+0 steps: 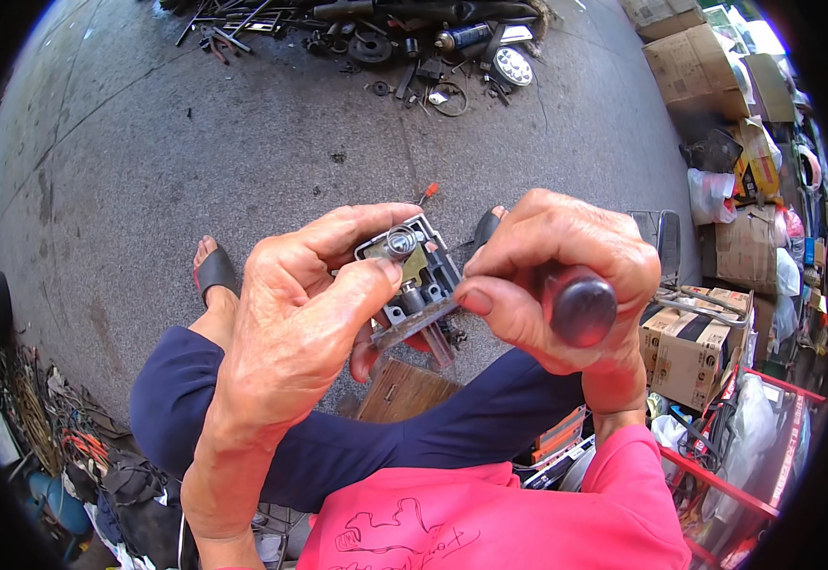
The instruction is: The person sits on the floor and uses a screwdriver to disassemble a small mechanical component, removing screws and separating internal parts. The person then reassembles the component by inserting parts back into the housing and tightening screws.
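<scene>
My left hand (290, 304) is closed around an open metal lock case (414, 280), its thumb pressing on the parts inside. A coiled spring (400, 240) shows near the top of the case, with a brass-coloured plate beneath it. From the lower edge a metal bar (438, 347) sticks out. My right hand (561, 266) is wrapped round a tool with a dark red, round-ended handle (583, 306); its shaft is hidden, so its exact kind cannot be seen. Thumb and forefinger of that hand meet close to the case's right edge. Anything between those fingertips is too small to make out.
Below the hands is a wooden block (404, 391) between my legs. A red-tipped tool (428, 193) lies beyond the case. Metal parts and tools, with a round lamp (513, 66), lie across the far floor. Cardboard boxes (694, 351) and a red rack (765, 446) stand at right.
</scene>
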Demonstrator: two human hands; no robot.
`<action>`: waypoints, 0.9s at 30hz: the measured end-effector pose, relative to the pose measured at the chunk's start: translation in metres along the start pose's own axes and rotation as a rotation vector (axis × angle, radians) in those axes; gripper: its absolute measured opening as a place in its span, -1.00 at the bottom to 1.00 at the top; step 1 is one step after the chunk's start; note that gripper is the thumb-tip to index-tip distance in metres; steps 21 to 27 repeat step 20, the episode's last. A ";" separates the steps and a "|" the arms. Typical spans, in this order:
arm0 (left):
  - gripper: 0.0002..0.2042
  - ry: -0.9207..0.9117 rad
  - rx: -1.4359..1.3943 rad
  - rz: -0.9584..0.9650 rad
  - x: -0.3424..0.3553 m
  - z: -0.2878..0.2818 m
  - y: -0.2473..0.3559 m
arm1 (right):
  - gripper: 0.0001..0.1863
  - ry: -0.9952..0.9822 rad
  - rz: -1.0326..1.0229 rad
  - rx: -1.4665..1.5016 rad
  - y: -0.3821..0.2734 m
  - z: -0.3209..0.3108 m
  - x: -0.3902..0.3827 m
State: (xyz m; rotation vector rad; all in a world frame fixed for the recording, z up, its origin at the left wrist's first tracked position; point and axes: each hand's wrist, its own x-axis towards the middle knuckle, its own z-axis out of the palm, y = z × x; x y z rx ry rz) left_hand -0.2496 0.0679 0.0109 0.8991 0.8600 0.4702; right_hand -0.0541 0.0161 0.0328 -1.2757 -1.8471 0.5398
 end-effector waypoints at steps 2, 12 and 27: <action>-0.65 0.021 0.030 0.014 -0.001 0.001 0.000 | -0.79 0.037 0.005 -0.040 0.001 0.000 -0.001; -0.68 -0.117 -0.010 0.066 -0.001 0.002 -0.004 | -0.64 0.051 0.041 -0.098 -0.002 0.013 0.000; -0.65 -0.093 0.171 0.094 -0.005 0.005 0.000 | -0.62 0.022 0.052 -0.185 -0.003 0.012 -0.001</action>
